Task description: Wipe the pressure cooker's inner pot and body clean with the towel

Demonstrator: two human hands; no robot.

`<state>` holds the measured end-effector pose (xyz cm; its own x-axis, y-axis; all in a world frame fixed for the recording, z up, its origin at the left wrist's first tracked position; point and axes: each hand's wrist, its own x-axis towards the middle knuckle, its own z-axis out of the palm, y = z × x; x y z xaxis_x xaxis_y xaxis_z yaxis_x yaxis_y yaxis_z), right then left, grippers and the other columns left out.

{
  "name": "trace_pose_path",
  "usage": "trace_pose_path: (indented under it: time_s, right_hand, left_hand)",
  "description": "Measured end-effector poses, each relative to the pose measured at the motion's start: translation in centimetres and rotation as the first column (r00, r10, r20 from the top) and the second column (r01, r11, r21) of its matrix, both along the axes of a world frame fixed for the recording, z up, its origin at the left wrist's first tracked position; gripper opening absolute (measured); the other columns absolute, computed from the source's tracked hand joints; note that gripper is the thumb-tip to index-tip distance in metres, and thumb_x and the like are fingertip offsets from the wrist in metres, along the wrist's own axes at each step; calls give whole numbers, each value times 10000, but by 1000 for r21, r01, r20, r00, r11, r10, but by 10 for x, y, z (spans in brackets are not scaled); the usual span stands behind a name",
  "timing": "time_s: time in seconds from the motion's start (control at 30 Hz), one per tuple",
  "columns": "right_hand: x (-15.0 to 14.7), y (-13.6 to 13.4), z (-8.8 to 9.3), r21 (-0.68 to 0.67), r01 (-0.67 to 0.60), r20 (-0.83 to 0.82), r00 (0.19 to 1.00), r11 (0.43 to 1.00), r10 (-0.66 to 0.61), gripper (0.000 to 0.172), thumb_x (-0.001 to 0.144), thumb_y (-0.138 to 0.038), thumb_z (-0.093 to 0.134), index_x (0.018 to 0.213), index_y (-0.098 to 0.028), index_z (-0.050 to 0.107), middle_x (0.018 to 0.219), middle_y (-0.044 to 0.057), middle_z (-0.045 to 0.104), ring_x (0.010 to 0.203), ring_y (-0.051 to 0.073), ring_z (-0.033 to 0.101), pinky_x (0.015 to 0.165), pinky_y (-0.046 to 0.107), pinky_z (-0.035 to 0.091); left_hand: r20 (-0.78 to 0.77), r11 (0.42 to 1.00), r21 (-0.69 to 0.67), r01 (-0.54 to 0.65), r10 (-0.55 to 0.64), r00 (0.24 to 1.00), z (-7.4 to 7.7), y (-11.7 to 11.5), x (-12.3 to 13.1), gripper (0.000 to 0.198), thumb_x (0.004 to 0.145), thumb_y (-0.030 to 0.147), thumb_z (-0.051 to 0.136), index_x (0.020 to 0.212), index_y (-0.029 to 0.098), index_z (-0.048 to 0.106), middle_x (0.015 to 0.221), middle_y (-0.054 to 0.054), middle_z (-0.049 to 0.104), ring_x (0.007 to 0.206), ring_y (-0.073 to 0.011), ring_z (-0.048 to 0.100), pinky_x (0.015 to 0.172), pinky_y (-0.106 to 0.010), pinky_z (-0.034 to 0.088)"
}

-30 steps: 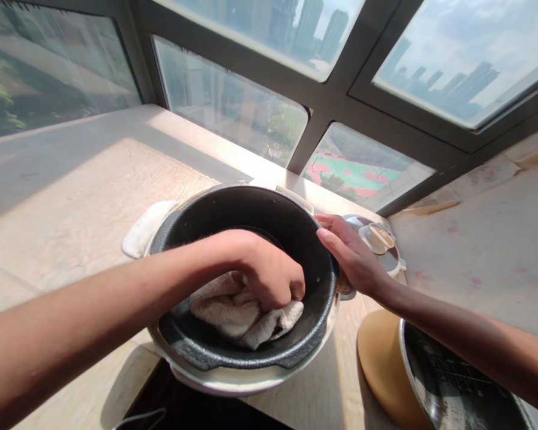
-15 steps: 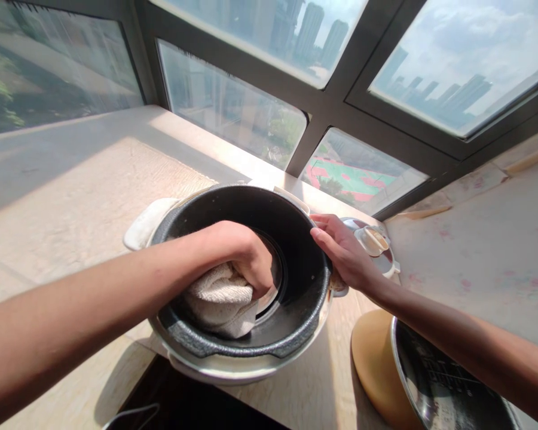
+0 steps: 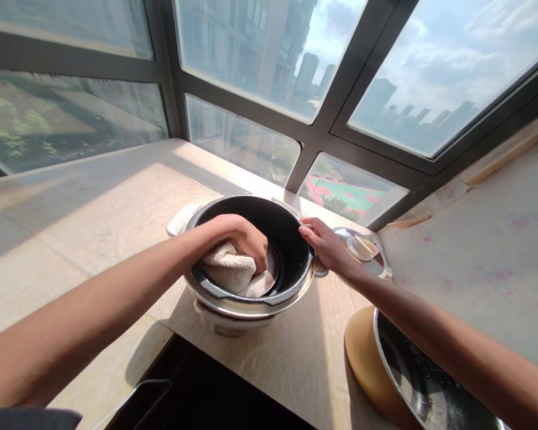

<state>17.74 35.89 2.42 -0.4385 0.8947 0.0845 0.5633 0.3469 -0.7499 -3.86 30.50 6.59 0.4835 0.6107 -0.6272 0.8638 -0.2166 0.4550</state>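
A large cooker with white side handles (image 3: 182, 220) stands on the pale counter, its black inside open to view. Deep inside it, my left hand (image 3: 246, 239) is closed on a beige cloth (image 3: 228, 267), which lies against the inner wall and bottom. My right hand (image 3: 323, 240) grips the cooker's right rim (image 3: 311, 254), thumb on the near side and fingers towards the outside.
Behind the right hand sits a round lid with a pale knob (image 3: 361, 246). A metal inner pot (image 3: 430, 382) lies tilted at the lower right, beside a tan round object (image 3: 365, 352). Windows (image 3: 246, 140) rise behind the counter (image 3: 116, 209). A thin cable (image 3: 155, 382) crosses a dark gap.
The view has shifted, so the cooker appears smaller and more of the windows shows. Inside the cooker, the cloth's folds have changed and it spreads further right over the bottom.
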Motion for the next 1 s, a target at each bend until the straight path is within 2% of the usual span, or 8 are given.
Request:
trace_pose_path:
  time_s: [0.17,0.33,0.43,0.5,0.57,0.67,0.87,1.0]
  right_hand:
    - [0,-3,4,136,58,180,980,989,-82,453,865,-597,442,792,-189,624,794,48,649,780,204,578,733,323,419]
    - [-1,-9,10,150,90,260,957,985,-127,434,891,-541,412,749,-182,610,785,47,650,768,197,565,666,294,391]
    - [-1,-14,15,157,77,371,919,985,-131,304,889,-398,458,794,-168,633,857,72,690,813,206,595,672,281,405]
    - [-1,-17,19,172,93,413,897,981,-157,271,898,-351,476,813,-161,650,905,108,707,840,227,617,704,293,421]
    - [-2,-20,21,193,127,433,878,973,-201,365,965,-381,406,861,-159,677,978,152,714,902,263,640,762,323,440]
    - [-5,-25,24,219,175,480,837,960,-262,571,1047,-458,226,999,-160,711,1100,198,701,1042,310,648,867,385,456]
    - [-7,-31,29,232,191,544,787,954,-290,605,1057,-485,224,1159,-137,708,1172,215,689,1137,325,635,942,426,455]
    - [-6,-32,29,236,176,566,774,956,-282,630,1061,-479,205,1194,-115,701,1195,225,682,1141,322,637,939,413,455]
  left_hand:
    - [-8,966,238,-102,107,994,31,-36,25,218,719,285,564,819,149,703,833,-83,723,694,-211,615,585,-300,424]
    - [112,748,528,-403,409,906,45,-50,65,328,803,253,488,1022,138,704,1038,-169,731,895,-294,697,668,-322,480]
    - [185,610,646,-460,460,869,40,-47,82,352,857,266,455,1080,127,690,1100,-199,723,1005,-337,702,768,-360,510]
    - [197,564,696,-445,445,873,35,-48,86,375,891,274,421,1125,125,673,1108,-204,723,1019,-351,701,813,-396,514]
    - [182,578,697,-424,429,885,30,-54,83,367,885,260,432,1141,145,669,1109,-184,729,1015,-342,702,828,-396,511]
    - [127,670,654,-351,360,924,25,-69,68,339,788,201,516,1075,201,697,1078,-123,746,980,-303,704,780,-336,497]
    - [-87,819,573,-19,83,993,37,-91,28,502,741,145,527,1176,280,740,1083,-72,757,913,-258,688,724,-297,450]
    - [-204,808,586,60,75,976,48,-94,-4,498,729,104,512,1119,287,761,985,-66,753,831,-234,665,705,-290,431]
